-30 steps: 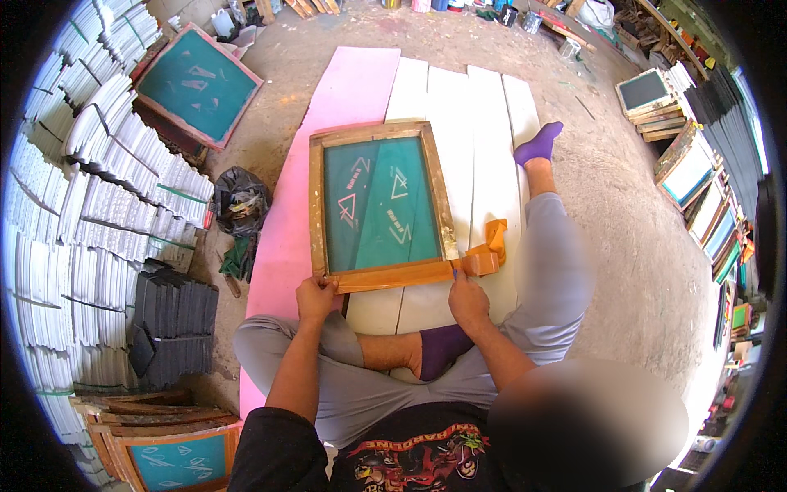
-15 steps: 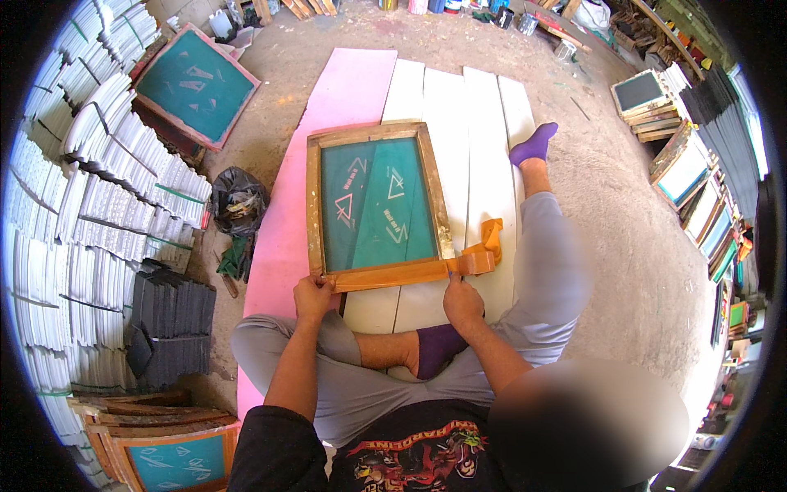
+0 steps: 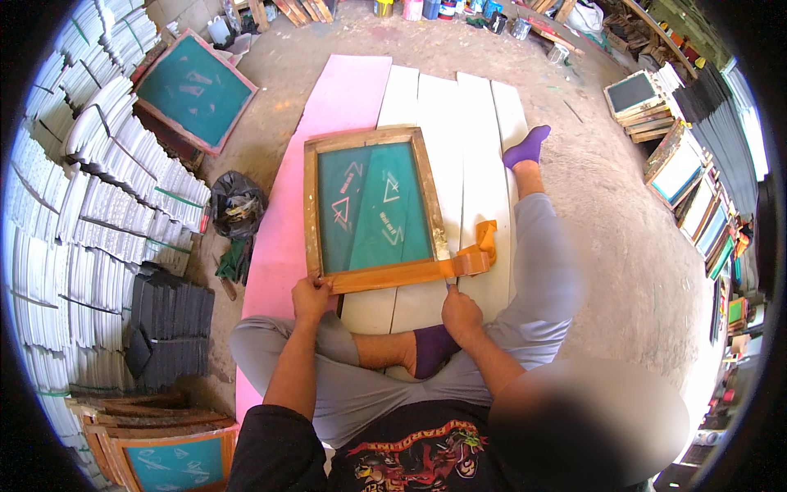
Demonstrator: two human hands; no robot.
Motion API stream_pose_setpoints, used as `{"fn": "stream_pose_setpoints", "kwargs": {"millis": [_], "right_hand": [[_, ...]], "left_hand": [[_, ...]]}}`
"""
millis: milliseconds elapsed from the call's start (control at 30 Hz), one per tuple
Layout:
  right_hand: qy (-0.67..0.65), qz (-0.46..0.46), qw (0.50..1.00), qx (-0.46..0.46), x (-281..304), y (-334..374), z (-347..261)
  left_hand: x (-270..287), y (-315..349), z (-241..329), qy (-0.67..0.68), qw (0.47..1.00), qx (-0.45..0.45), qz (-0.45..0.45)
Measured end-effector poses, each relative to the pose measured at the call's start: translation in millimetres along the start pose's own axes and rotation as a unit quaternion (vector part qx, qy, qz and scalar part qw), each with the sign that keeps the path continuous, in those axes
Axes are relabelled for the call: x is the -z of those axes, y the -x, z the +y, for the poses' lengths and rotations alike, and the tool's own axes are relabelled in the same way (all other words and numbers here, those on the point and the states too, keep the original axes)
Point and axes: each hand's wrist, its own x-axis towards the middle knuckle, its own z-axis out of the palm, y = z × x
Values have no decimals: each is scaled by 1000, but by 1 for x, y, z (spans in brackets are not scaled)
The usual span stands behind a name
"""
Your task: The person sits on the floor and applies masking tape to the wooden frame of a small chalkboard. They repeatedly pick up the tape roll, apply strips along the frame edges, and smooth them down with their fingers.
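Note:
A wooden silk-screen frame [image 3: 310, 205] with green mesh lies before me on pink and white boards. Brown tape [image 3: 385, 276] runs along its near rail, and its free end trails past the right corner to a loose, twisted length of tape [image 3: 485, 238]. My left hand [image 3: 311, 297] pinches the frame's near left corner, fingers closed on the taped wood. Just below the near right corner, my right hand [image 3: 462, 312] is closed round a small thin tool [image 3: 448, 284], perhaps a knife. Its tip is by the tape edge; the rest is hidden in the fist.
Bundled white sheets [image 3: 90, 205] and a dark stack [image 3: 168, 328] rise on the left beside a black plastic bag [image 3: 238, 202]. More screens lean at the upper left [image 3: 197, 90], lower left [image 3: 174, 463] and right [image 3: 679, 168]. My outstretched leg [image 3: 545, 254] borders the boards.
My right hand has drawn slightly toward me, and the thin tool now shows beyond its fingers. The left hand stays on the corner. The whole view has shifted a little.

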Motion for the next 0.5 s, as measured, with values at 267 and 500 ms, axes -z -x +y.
{"fn": "stream_pose_setpoints", "kwargs": {"millis": [267, 500], "right_hand": [[-22, -10, 1000, 1, -6, 1, 14], [-148, 119, 982, 17, 30, -12, 31]], "left_hand": [[-6, -2, -8, 10, 1000, -21, 8], [-8, -8, -17, 19, 1000, 4, 0]]}}
